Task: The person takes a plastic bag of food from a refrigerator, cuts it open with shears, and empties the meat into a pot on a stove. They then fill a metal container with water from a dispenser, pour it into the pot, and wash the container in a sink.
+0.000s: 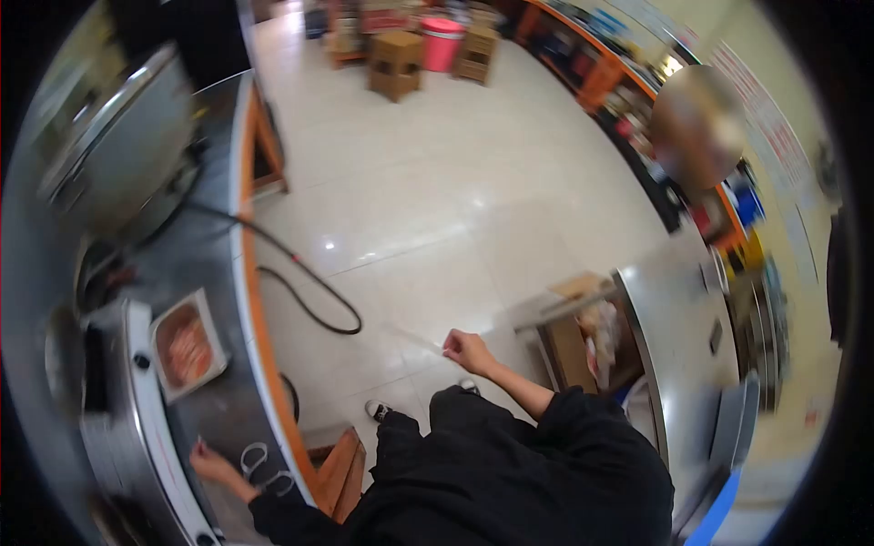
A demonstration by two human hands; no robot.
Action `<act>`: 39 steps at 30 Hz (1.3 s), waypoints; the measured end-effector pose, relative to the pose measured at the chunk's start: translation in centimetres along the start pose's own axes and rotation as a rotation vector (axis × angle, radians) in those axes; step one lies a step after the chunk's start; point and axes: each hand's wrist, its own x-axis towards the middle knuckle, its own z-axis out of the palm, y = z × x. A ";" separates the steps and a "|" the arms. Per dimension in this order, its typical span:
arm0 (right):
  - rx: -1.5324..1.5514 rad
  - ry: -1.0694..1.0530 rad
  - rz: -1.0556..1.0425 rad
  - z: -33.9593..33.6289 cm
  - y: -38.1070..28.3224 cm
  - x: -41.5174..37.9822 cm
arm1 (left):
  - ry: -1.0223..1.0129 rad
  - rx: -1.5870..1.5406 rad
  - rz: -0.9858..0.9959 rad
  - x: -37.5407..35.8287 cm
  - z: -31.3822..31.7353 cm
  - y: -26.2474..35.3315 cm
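**Two hands spread wide between steel tabletops**

At far left a large steel lidded pot (109, 146) sits tilted in view on the steel tabletop (214, 414), which has an orange edge. Below it lies a tray of reddish meat (187, 346), flat beside a steel appliance (118, 428). The person's left hand (211, 464) rests low on this tabletop near the tray, its fingers bent together — whether they pinch anything cannot be told. Just beside that hand lie scissors (264, 469) with pale loop handles, untouched. A black hose (309, 291) curls off the tabletop's edge down to the tiled floor (437, 182).

Toward the middle, the right hand (466, 350) is stretched out over the floor, fingers closed on the end of a thin clear strip (417, 338) — blurred, its material unclear. Farther right stands a second steel unit (683, 346); another person appears blurred at upper right.
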 end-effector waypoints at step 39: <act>1.053 0.489 0.904 -22.6 48.6 -13.6 | -1.319 -0.744 0.813 -38.1 3.7 59.7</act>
